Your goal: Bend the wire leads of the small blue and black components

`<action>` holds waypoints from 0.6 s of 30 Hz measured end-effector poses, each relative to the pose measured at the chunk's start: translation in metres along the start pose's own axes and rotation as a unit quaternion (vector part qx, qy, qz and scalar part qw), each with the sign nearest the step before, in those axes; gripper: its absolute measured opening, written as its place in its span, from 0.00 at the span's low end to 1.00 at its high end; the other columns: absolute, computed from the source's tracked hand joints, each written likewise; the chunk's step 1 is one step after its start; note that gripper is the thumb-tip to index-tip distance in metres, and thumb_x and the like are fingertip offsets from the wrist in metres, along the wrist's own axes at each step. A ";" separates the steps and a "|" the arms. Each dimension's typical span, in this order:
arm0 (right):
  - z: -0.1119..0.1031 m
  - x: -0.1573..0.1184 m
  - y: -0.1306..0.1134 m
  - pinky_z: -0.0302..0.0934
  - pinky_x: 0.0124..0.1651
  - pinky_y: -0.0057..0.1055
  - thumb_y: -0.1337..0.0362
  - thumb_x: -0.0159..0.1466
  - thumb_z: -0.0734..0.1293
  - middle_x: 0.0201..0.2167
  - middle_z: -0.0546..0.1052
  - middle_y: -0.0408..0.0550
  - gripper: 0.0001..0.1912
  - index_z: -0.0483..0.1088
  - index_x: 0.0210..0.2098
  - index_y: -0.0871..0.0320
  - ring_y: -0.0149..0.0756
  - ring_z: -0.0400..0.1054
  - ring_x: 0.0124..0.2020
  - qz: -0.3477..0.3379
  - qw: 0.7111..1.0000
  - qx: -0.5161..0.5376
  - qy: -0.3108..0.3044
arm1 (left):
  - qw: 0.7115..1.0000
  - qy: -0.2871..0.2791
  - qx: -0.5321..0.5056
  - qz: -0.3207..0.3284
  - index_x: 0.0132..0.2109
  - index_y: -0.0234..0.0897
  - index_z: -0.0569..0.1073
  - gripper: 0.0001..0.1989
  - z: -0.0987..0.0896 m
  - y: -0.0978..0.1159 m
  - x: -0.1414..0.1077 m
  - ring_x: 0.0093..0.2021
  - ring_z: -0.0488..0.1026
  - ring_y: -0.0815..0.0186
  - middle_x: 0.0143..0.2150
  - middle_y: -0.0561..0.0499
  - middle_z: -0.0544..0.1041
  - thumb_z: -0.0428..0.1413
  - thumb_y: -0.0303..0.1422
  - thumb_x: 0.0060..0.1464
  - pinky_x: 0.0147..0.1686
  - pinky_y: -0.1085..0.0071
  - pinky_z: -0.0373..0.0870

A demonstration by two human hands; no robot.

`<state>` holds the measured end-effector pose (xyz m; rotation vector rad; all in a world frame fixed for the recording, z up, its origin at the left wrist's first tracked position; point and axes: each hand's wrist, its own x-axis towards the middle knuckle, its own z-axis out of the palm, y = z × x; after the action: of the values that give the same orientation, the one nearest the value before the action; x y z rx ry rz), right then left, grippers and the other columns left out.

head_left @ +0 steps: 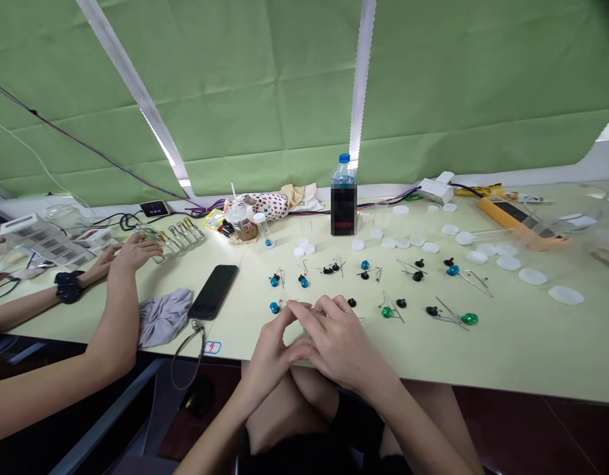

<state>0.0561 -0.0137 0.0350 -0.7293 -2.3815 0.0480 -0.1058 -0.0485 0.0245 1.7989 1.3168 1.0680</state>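
Above the table's front edge, my left hand (273, 346) and my right hand (341, 340) meet with fingertips together. Both look closed in a pinch; whatever lies between the fingers is hidden. Just beyond them a blue bead-like piece (274, 307) and a small black knob (352, 303) lie on the table. Further small sets are spread to the right and behind, each with thin bent metal wires: a green piece (386, 312), another green piece (469, 319), a blue piece (452, 270) and several black knobs (417, 276).
White round lids (512, 262) and clear tubes lie behind. At the back stand a bottle (344, 198) and a drink cup (242, 223). A phone (214, 291) and grey cloth (164, 316) lie left, near a co-worker's hands (130, 253) at glass vials (185, 234). An orange device (519, 223) is right.
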 end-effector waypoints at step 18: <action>-0.007 -0.056 -0.005 0.47 0.22 0.28 0.58 0.68 0.55 0.21 0.55 0.40 0.16 0.69 0.36 0.60 0.29 0.50 0.19 0.169 0.826 0.215 0.494 | 0.864 -0.046 0.491 -0.101 0.37 0.29 0.74 0.15 -0.015 -0.076 0.207 0.48 0.72 0.48 0.42 0.35 0.76 0.62 0.38 0.47 0.45 0.60 0.67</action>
<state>0.0940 -0.0474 0.0098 -0.7003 -1.1713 0.2749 -0.1180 0.1714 0.0136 2.2559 2.1520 0.1251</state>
